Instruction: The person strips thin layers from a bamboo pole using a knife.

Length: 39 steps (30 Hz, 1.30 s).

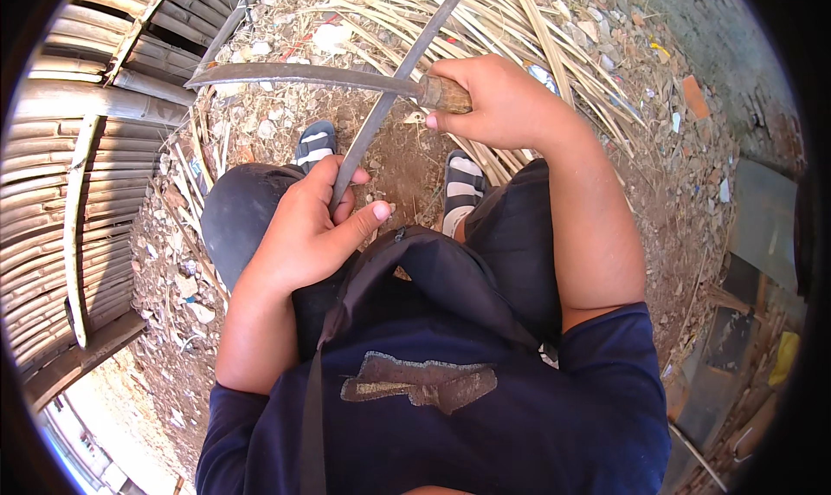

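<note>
My right hand (498,101) is closed round the wooden handle (448,94) of a long, slightly curved knife, a machete by its look. Its dark blade (294,73) points to the left, the tip curving down a little. In my left hand (316,226) is the near end of a long, flat greyish strip (411,62), probably split bamboo. The fingers curl about it while the thumb stands away. From there the strip slants up and right, past the top edge of the view. Blade and strip cross just left of the handle; whether they touch, I cannot tell.
Many pale split strips (493,27) lie heaped on the ground ahead. A bamboo slat wall (95,174) rises at the left. Rubble and litter (692,192) cover the soil, with a brick piece (695,97) at the right. My sandalled feet (465,183) are between my knees and the heap.
</note>
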{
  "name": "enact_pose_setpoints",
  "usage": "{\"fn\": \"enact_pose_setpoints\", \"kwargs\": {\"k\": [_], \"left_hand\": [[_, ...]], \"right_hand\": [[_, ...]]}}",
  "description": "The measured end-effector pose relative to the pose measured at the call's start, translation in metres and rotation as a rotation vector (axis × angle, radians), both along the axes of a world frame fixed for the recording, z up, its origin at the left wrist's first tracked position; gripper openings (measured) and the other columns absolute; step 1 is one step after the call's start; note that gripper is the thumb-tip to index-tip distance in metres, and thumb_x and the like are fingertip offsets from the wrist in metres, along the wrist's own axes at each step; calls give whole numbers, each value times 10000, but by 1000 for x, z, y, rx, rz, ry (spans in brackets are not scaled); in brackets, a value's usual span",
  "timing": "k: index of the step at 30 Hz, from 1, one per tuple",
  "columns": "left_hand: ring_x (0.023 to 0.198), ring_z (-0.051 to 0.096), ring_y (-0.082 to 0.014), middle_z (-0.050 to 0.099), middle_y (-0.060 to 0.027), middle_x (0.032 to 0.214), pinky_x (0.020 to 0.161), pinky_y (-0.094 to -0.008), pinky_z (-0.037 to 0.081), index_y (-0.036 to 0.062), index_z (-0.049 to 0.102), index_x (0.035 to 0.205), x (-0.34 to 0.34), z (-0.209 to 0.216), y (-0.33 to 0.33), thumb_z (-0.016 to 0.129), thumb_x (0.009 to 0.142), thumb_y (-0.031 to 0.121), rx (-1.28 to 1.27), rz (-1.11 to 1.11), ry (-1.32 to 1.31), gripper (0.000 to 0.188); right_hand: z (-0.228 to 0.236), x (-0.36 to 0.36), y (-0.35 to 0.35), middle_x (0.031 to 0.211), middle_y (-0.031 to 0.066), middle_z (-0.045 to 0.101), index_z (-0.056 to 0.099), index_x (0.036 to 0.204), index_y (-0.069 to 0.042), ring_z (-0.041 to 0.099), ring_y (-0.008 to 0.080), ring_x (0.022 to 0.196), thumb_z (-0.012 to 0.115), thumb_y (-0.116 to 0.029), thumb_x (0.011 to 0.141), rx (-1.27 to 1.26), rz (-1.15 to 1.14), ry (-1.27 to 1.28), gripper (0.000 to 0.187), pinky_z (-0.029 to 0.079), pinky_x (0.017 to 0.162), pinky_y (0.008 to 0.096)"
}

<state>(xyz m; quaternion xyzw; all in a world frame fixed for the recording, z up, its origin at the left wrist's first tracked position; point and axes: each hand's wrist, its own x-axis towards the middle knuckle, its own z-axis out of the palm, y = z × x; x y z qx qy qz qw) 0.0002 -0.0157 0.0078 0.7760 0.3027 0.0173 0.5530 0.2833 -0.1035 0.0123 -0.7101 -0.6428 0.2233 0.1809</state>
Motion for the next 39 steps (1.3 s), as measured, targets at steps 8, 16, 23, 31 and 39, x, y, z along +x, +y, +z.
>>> {"fn": "enact_pose_setpoints", "kwargs": {"k": [8, 16, 23, 31, 39], "left_hand": [[719, 421, -50, 447, 61, 748, 676, -239, 422, 32, 575, 1177, -1, -3, 0, 778, 965, 115, -11, 2, -21, 305], [715, 412, -50, 433, 66, 749, 669, -236, 413, 34, 573, 1179, -1, -2, 0, 774, 969, 110, -29, 3, -23, 301], [717, 415, -49, 435, 67, 752, 670, -234, 414, 35, 571, 1185, -1, -3, 0, 776, 970, 116, -30, 0, -14, 307], [723, 421, -48, 441, 67, 754, 677, -231, 416, 34, 571, 1191, -1, -4, 0, 778, 970, 120, -15, 0, -15, 314], [723, 415, -46, 435, 70, 754, 677, -229, 412, 36, 572, 1194, -2, -4, 1, 780, 969, 122, -17, -2, -19, 317]], "right_hand": [[2, -2, -1, 974, 239, 731, 691, 1184, -5, 706, 433, 929, 834, -282, 849, 2, -11, 30, 458, 551, 807, 457], [2, -3, 0, 991, 240, 733, 691, 1186, -12, 708, 434, 953, 829, -286, 852, -13, -22, 13, 454, 553, 818, 458], [3, -3, -1, 977, 240, 729, 694, 1170, -23, 708, 428, 934, 825, -279, 856, 5, -12, 15, 426, 551, 804, 460], [3, -4, -2, 955, 232, 730, 695, 1158, -22, 711, 421, 911, 826, -278, 854, 28, -13, 0, 418, 549, 793, 454], [1, -3, 0, 944, 215, 727, 691, 1131, -20, 706, 406, 890, 828, -281, 855, 4, -10, 4, 404, 547, 793, 457]]}}
